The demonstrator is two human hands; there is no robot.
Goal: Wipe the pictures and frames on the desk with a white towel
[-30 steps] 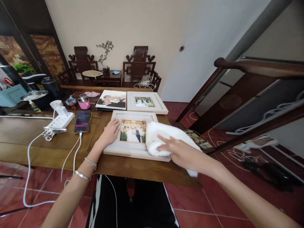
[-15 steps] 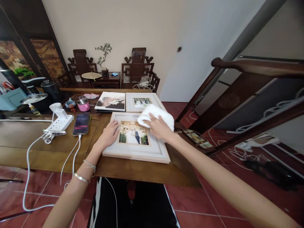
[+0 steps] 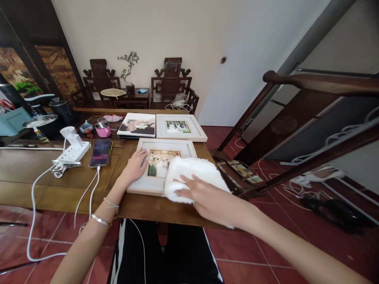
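Right hand [image 3: 207, 195] lies flat, fingers spread, pressing white towel [image 3: 192, 175] onto lower right of near picture frame [image 3: 142, 185], which lies flat at wooden table [image 3: 44, 173] edge. Left hand [image 3: 135, 165] rests open on frame's left border, likely steadying it; gripping nothing.
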